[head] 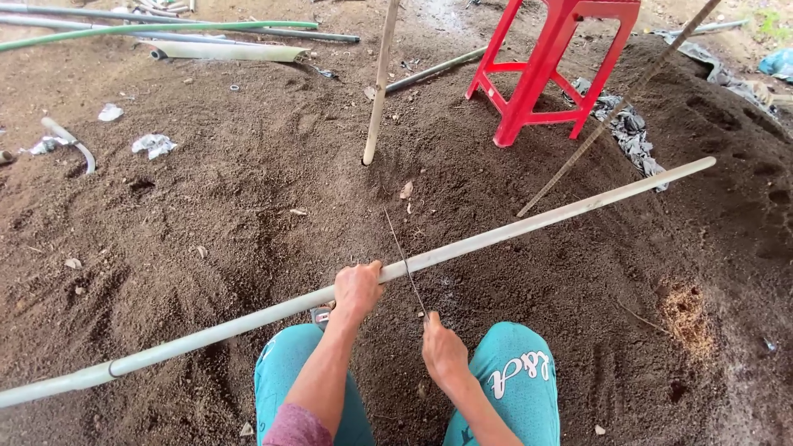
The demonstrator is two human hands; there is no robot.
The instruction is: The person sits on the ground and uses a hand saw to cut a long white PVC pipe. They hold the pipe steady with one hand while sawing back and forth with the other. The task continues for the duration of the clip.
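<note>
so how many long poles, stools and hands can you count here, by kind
long pale pole across the lap, gripped by the left hand: 1
thin blade or stick in the right hand: 1
upright wooden stake: 1
slanted thin rod: 1
red plastic stool: 1
pipes and hose lying at top left: about 4, hard to separate
hands: 2
total: about 11

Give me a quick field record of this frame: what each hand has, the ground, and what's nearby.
left hand: gripping long pale pole from above
right hand: holding thin blade or wire, which crosses the pole
pole: lies slantwise over the knees
ground: loose dark soil
upright stick: planted in soil
red plastic stool: beyond, upper right
pipes: lying upper left
</note>
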